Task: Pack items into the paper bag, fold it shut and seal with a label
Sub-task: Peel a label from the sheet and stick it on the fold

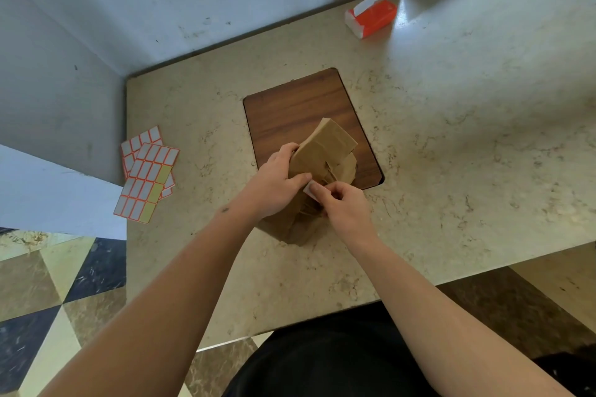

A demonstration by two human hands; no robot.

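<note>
Marble counter [451, 138]: left hand [274, 184] grips folded paper bag [322, 155]; right hand [345, 206] pinches label [309, 187] against it.

No writing, brand, number or sign can be read anywhere in this view. The label sheets [146, 175] on the counter show only blank white rectangles edged in orange, and the small white label [310, 188] at the paper bag [322, 155] looks blank as well. The orange tissue pack [371, 17] near the wall carries no print that can be made out
</note>
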